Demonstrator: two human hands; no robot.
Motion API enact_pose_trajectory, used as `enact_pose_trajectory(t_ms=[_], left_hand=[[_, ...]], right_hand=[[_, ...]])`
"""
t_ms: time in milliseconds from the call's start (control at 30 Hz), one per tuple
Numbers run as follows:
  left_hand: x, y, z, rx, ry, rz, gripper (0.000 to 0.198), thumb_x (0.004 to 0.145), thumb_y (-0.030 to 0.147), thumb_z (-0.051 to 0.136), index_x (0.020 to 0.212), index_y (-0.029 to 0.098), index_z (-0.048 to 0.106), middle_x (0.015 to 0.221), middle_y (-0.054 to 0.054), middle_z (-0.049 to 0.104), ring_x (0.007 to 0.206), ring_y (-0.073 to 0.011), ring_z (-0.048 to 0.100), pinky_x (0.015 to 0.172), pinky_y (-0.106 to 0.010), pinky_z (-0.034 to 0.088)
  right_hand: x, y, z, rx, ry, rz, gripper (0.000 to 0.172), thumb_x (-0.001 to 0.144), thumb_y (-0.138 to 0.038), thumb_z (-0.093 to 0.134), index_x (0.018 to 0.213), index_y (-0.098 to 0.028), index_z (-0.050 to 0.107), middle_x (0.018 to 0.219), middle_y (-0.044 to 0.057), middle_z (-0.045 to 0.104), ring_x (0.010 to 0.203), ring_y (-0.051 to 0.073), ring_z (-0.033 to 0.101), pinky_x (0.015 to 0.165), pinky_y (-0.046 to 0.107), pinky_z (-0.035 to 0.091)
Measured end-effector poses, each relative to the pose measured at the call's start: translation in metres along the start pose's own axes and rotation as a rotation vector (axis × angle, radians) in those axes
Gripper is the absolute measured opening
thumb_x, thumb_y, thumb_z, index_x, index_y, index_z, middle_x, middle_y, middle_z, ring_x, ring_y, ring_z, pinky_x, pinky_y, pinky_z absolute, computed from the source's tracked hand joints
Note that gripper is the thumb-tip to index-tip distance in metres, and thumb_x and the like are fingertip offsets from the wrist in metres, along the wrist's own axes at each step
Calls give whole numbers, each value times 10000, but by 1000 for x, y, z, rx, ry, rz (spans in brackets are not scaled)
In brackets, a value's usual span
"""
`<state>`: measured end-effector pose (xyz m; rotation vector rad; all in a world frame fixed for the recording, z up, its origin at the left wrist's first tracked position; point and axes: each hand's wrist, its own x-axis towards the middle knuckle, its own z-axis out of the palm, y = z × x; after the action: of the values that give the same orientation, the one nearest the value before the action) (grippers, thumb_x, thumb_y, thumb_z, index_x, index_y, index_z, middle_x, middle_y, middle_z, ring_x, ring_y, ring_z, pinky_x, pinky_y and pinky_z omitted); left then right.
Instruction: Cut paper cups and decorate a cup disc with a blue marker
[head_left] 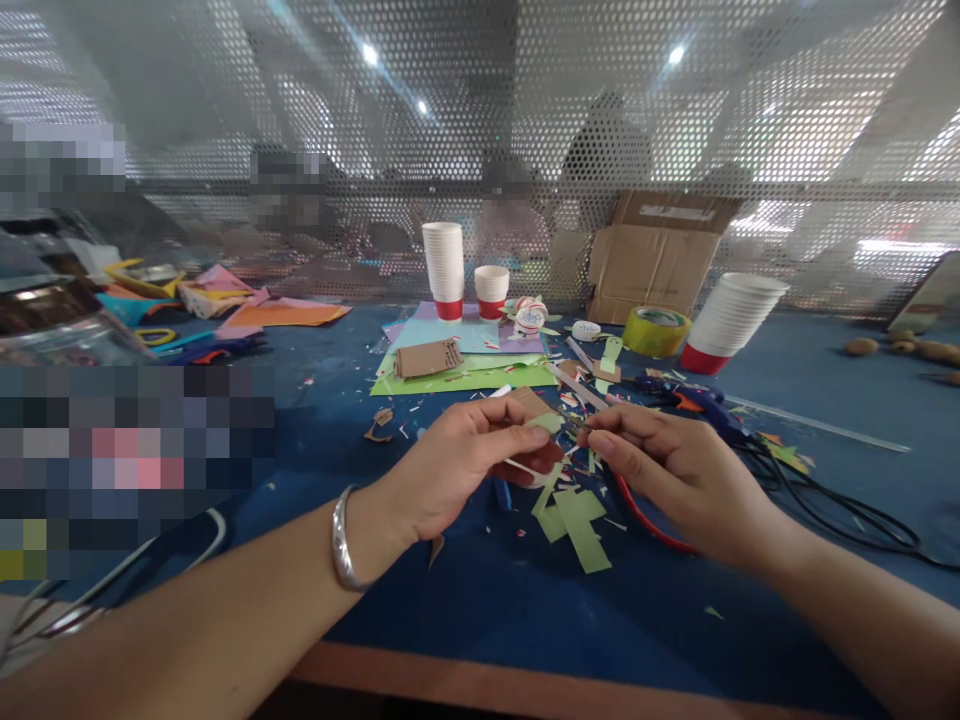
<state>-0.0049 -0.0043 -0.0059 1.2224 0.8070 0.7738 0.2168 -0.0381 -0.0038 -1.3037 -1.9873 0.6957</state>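
Observation:
My left hand is closed in a pinch on a small piece of light green paper backed by brown card, held just above the blue table. My right hand is closed too, its fingertips pinching the same piece from the right; what else it holds is hidden. A silver bangle sits on my left wrist. Under my hands lie several light green paper strips and red-handled scissors.
Behind my hands lie coloured paper sheets with a brown card piece, stacked paper cups, a single cup, a tape roll, a tipped cup stack, a cardboard box and black cables.

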Motion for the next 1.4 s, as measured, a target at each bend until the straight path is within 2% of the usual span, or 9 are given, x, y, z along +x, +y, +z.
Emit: enact_pose_trajectory(t_ms=[133,200,300,467,600,767,1000,1267,1400], left_hand=[[1,5,-6,134,90,112,198,832,357,759,825,164,717,734,22,625,601,-35,505,543,-148,380],[0,10,-11,218,83,113,230,829,398,757,826,173,712,648,46,554,496,-21,387,445,-165,269],[2,16,-21,350,147,109,243,824,411,755,882,185,685,619,64,487,457,-29,334,408,-193,208],[5,18,-29,437,170,217,228,807,318,777,807,156,617,729,39,540,634,-50,476,547,-168,365],[2,17,-20,423,88,123,220,818,291,759,806,161,582,680,61,501,522,-29,380,468,-179,298],[-1,14,-11,413,86,153,246,834,315,744,781,172,551,658,72,460,502,-25,332,445,-178,263],[0,10,-13,328,120,146,290,834,391,751,782,190,548,546,97,376,449,-31,284,425,-194,223],[2,3,-6,250,129,184,305,814,391,773,736,171,576,607,72,455,509,-34,356,466,-187,260],[4,3,0,125,135,136,309,771,370,805,727,161,582,655,64,477,557,-41,390,495,-184,292]], right_hand=[[1,4,-2,-27,61,35,372,970,-530,491,976,-190,642,603,-41,474,571,126,421,553,258,353],[2,5,-4,-62,73,42,379,966,-538,490,975,-190,638,585,-49,454,554,123,408,536,256,334],[5,8,-5,-177,45,24,361,962,-526,494,976,-197,642,604,-39,524,552,127,451,538,260,332],[9,13,-3,-491,-63,63,301,948,-458,500,950,-204,662,642,-10,621,545,145,521,534,276,307],[11,13,-2,-671,-124,136,309,935,-476,489,930,-217,659,701,19,677,616,189,593,529,287,287],[9,13,0,-824,-132,156,318,938,-494,464,851,-229,618,738,38,707,643,228,638,514,294,242],[2,7,6,-899,-172,121,319,968,-471,442,934,-221,637,804,63,748,727,266,698,545,318,259],[-1,0,5,-947,-196,125,315,957,-481,471,959,-231,663,867,64,771,773,277,725,549,322,338],[-2,-2,3,-944,-229,105,329,952,-498,479,921,-222,656,840,72,765,765,287,730,544,331,362]])
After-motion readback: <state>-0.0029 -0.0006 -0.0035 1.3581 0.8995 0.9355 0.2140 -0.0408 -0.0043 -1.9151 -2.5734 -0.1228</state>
